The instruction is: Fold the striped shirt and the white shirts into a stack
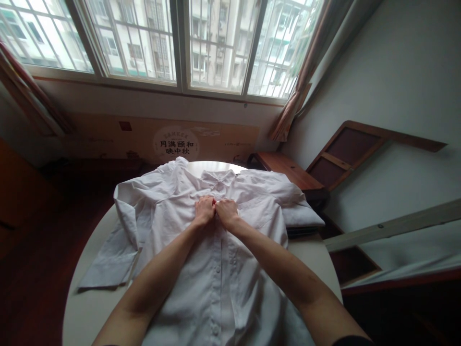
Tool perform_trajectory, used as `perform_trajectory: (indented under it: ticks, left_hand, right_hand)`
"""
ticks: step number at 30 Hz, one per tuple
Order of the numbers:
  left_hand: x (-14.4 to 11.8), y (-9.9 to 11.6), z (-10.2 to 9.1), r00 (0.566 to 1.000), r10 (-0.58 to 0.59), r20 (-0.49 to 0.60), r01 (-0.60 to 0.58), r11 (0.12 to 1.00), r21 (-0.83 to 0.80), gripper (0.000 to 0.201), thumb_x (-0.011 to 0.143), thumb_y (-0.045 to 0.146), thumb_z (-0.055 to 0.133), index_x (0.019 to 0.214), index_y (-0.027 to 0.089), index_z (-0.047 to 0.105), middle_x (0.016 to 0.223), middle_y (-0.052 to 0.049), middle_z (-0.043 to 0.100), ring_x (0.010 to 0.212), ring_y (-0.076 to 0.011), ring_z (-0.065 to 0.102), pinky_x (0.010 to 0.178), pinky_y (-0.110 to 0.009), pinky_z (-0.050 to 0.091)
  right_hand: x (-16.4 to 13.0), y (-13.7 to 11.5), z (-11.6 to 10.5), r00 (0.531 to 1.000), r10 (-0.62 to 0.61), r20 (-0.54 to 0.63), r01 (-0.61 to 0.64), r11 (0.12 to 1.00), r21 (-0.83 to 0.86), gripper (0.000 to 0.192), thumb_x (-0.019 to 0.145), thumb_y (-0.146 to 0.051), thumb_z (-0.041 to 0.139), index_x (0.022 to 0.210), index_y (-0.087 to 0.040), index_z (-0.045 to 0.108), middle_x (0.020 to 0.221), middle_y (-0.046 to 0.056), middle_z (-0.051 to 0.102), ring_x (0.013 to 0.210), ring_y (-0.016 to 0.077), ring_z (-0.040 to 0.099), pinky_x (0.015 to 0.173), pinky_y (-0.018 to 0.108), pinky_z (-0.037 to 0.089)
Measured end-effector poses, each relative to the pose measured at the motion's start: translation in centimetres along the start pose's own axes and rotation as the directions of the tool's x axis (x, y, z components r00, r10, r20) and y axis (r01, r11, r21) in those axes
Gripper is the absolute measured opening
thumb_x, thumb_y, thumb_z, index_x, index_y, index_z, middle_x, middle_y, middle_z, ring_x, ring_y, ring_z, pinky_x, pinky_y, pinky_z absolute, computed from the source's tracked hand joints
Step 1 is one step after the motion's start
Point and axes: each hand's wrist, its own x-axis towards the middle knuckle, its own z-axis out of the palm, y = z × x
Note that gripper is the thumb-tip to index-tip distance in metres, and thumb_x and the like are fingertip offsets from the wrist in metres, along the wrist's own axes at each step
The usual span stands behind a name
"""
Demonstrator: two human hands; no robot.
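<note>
Round white table (86,307), white shirt (219,278) flat, both hands' fingers (208,207) pinched on its placket below the collar (216,179).

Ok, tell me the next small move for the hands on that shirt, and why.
Probably finish the button near the chest. The left hand and right hand meet, fingers pinched, on the front strip of the white shirt, just below the collar. The buttons lower down the strip look done up, and the shirt lies flat, front up, on the round table.

A white shirt (216,269) lies spread on the round table (90,307).
</note>
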Motion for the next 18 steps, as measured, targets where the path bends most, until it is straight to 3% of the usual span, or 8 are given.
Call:
perform_trajectory:
  ticks: [3, 9, 14, 18]
  left_hand:
    - [0.1, -0.3, 0.4, 1.0, 0.01, -0.024, -0.01, 1.0, -0.02, 0.018, 0.086, 0.026, 0.049, 0.087, 0.02, 0.066, 0.102, -0.006, 0.065, 0.099, -0.0221, 0.055, 0.082, -0.033, 0.04]
    - [0.5, -0.7, 1.1, 0.997, -0.001, -0.071, -0.003, 0.998, -0.065, 0.017, 0.083, 0.034, 0.057, 0.084, 0.021, 0.068, 0.098, -0.005, 0.067, 0.097, -0.0213, 0.057, 0.082, -0.032, 0.039]
    - [0.8, -0.8, 1.2, 0.996, -0.023, -0.082, 0.016, 0.996, -0.092, 0.017, 0.082, 0.035, 0.059, 0.081, 0.021, 0.068, 0.095, -0.005, 0.068, 0.094, -0.0212, 0.058, 0.08, -0.031, 0.04]
    - [0.8, -0.7, 0.9, 0.997, -0.053, -0.063, 0.046, 0.992, -0.12, 0.018, 0.082, 0.036, 0.058, 0.081, 0.021, 0.069, 0.093, -0.005, 0.069, 0.092, -0.0204, 0.059, 0.079, -0.031, 0.04]
  right_hand:
    - [0.1, 0.1, 0.4, 0.997, 0.054, -0.057, -0.054, 0.999, 0.0, 0.021, 0.086, -0.012, 0.05, 0.092, -0.008, 0.069, 0.09, 0.021, 0.07, 0.088, 0.0254, 0.067, 0.07, 0.029, 0.05]
    - [0.0, 1.8, 1.7, 0.965, 0.197, -0.171, -0.192, 0.98, 0.047, 0.027, 0.092, -0.022, 0.042, 0.104, -0.01, 0.063, 0.097, 0.018, 0.068, 0.084, 0.024, 0.067, 0.067, 0.03, 0.05]
    - [-0.2, 2.6, 1.9, 0.966, 0.168, -0.195, -0.151, 0.984, 0.099, 0.024, 0.089, -0.025, 0.045, 0.098, -0.013, 0.065, 0.095, 0.015, 0.069, 0.086, 0.0239, 0.066, 0.071, 0.031, 0.047]
    - [-0.1, 3.2, 1.4, 0.921, 0.322, -0.217, -0.234, 0.906, 0.352, 0.027, 0.089, -0.031, 0.048, 0.087, -0.017, 0.071, 0.094, 0.012, 0.071, 0.087, 0.0224, 0.065, 0.073, 0.029, 0.045]
